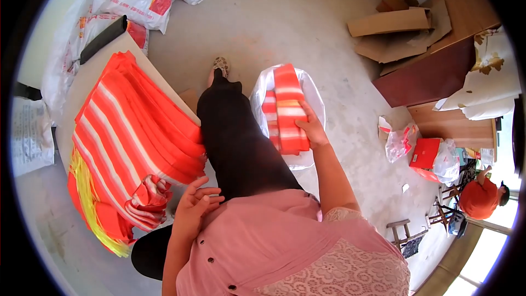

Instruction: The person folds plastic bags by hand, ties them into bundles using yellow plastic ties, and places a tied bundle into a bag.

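Observation:
A folded piece of orange-and-white striped cloth (289, 93) is gripped in my right hand (313, 127), over a white plastic bag (262, 85) that stands open on the floor. More striped pieces lie inside the bag. My left hand (197, 204) is raised near my waist with its fingers apart and nothing in it. Just beside it, a large stack of orange-and-white striped cloth (131, 137) rests on a board at the left. Yellow strands (87, 192) hang along the stack's outer edge.
Printed white sacks (131, 0) are at the upper left. Opened cardboard boxes (405, 30) lie at the upper right. A red box (426, 153) and a small stool (405, 235) stand on the right. Another person in orange (479, 198) sits at the far right.

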{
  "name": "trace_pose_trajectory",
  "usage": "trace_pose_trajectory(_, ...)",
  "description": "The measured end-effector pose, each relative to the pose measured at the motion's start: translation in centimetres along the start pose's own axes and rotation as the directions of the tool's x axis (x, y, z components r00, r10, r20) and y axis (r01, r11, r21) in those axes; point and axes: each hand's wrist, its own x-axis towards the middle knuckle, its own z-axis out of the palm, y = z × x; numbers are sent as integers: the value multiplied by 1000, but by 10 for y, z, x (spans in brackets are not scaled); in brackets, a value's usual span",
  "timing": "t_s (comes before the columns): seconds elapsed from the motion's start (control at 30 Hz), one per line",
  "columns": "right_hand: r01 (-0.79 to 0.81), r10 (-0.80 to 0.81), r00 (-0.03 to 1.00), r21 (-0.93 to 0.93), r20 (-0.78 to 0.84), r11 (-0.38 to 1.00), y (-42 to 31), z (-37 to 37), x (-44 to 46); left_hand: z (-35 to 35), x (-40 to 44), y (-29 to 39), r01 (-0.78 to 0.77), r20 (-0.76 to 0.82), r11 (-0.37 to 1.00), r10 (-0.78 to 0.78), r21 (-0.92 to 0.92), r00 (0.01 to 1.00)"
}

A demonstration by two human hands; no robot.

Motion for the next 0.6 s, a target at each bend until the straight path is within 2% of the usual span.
trace_pose_trajectory(0.17,-107,105,989,-16,-109,994,52,-39,10,5,10,3,43,-41,999,-43,-15,998)
trace_pose_trajectory(0.37,-87,91,991,37,-100,995,96,-63,30,5,22,0,77,-31,997,-77,-28,996)
trace_pose_trajectory(0.47,-179,127,974,-285,-190,942,167,-104,47,4,26,-1,80,-30,995,-82,-54,996)
trace_pose_trajectory(0.6,-216,86,944,-402,-318,890,177,-99,51,4,27,1,81,-54,995,-85,-64,995)
